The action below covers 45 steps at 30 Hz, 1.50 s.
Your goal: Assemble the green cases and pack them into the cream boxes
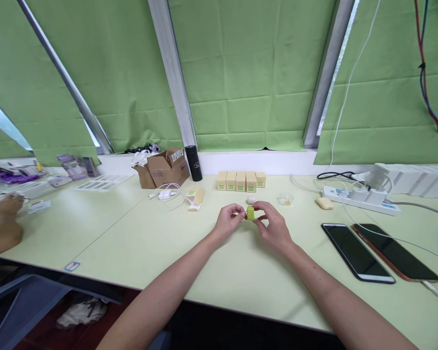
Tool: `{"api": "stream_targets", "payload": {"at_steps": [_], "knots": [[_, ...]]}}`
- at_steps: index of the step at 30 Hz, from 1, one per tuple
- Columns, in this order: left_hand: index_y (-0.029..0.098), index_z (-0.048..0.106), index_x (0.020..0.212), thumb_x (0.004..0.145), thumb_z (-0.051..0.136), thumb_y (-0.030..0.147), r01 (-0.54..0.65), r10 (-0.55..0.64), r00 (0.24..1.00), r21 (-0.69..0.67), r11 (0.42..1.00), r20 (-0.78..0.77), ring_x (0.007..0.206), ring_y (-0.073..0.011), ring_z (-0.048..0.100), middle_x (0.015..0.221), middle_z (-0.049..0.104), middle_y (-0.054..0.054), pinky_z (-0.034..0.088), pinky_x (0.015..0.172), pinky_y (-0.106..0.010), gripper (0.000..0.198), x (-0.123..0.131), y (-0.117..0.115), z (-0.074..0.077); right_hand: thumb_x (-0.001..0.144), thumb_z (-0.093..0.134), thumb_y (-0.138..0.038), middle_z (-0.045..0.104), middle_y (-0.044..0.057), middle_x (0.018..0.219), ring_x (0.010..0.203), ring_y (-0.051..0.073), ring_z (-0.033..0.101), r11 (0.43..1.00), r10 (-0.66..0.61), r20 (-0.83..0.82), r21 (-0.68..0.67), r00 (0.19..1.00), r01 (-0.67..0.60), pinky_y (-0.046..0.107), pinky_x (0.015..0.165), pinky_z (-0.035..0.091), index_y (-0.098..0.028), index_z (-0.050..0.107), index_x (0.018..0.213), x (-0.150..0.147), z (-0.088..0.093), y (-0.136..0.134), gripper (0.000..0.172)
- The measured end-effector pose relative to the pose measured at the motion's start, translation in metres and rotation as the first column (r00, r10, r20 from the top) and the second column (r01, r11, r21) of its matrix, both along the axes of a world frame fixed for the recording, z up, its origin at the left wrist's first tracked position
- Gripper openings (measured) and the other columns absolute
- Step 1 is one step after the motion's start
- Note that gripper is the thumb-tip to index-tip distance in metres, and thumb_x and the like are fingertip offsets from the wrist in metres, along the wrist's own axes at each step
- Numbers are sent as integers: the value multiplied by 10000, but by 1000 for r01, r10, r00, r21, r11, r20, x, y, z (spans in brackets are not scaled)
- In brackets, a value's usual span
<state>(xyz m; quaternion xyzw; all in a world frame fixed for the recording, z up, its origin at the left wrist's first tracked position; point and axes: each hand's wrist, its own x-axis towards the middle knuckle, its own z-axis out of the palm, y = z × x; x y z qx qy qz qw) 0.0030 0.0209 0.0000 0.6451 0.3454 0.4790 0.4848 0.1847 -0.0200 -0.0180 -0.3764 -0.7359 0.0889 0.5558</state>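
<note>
Above the table, a small yellow-green block [250, 213] is held between my two hands. My right hand [273, 226] grips it from the right, with thumb and fingers curled round its top and bottom. From the left, my left hand [229, 219] is closed in a pinch at the block's side; whether a small part sits between those fingertips is too small to tell. Just behind the block lies a small whitish piece [251, 200]. A clear little dish [285, 199] with something yellow in it stands to the right. Several small tan boxes [236, 181] form a row farther back.
An opened tan carton [195, 199] and a white charger with cable [165, 194] lie left. Behind them stand a cardboard box [168, 170] and a black bottle [193, 163]. Two phones [357, 253] and a power strip [361, 200] occupy the right. Another person's hand [3, 214] rests far left.
</note>
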Motion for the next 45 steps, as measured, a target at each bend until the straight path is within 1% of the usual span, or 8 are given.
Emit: {"api": "stream_targets", "payload": {"at_steps": [9, 19, 26, 32, 38, 42, 45], "knots": [[145, 656, 803, 782, 792, 396, -7, 7, 1000, -2, 1000, 13, 760, -159, 670, 787, 680, -32, 496, 731, -275, 287, -2, 2, 1, 896, 539, -100, 648, 108, 1245, 1087, 255, 678, 1000, -5, 0, 8, 1000, 5, 398, 730, 685, -262, 573, 1282, 0, 1, 1, 420], [146, 658, 809, 784, 787, 386, -3, 3, 1000, -19, 1000, 22, 764, -160, 673, 785, 688, -33, 484, 725, -271, 274, -2, 1, 2, 886, 547, -91, 641, 105, 1256, 1079, 247, 679, 1000, -15, -12, -8, 1000, 15, 389, 740, 684, -263, 573, 1281, 1, 0, 1, 431], [147, 659, 805, 785, 778, 372, -2, 2, 1000, -18, 1000, 28, 732, -149, 647, 763, 681, -33, 472, 707, -270, 255, -2, 1, 3, 879, 547, -82, 639, 108, 1269, 1076, 248, 674, 1000, -19, -9, -9, 1000, 19, 400, 748, 683, -258, 570, 1286, 2, -1, 1, 444], [138, 657, 814, 785, 759, 359, 2, -1, 999, -22, 1000, 34, 686, -129, 608, 728, 657, -23, 457, 682, -261, 246, -4, 2, 1, 879, 546, -86, 640, 112, 1274, 1068, 245, 678, 1000, -24, -11, -5, 1000, 24, 389, 730, 683, -256, 570, 1292, 2, 1, 1, 447], [142, 649, 823, 796, 744, 361, 6, -5, 1000, -21, 1000, 21, 673, -127, 593, 715, 645, -12, 458, 676, -262, 240, -5, 3, 0, 877, 553, -93, 640, 107, 1288, 1085, 255, 672, 999, -41, 4, 5, 999, 41, 390, 717, 681, -263, 565, 1304, 2, 0, 1, 459], [148, 645, 833, 815, 714, 348, -29, 29, 999, 6, 1000, 19, 681, -137, 596, 709, 643, -14, 457, 668, -267, 212, -5, 7, -3, 890, 553, -99, 629, 103, 1306, 1125, 263, 659, 999, -52, 7, 16, 999, 52, 409, 748, 686, -276, 561, 1312, 2, 1, -1, 458], [154, 640, 878, 829, 688, 314, -84, 83, 996, 52, 995, 20, 730, -151, 623, 770, 652, -24, 464, 682, -275, 174, -7, 9, -5, 902, 559, -110, 606, 106, 1324, 1183, 273, 630, 998, -49, 3, 29, 999, 49, 427, 794, 692, -285, 545, 1343, 2, 3, -3, 474]]}}
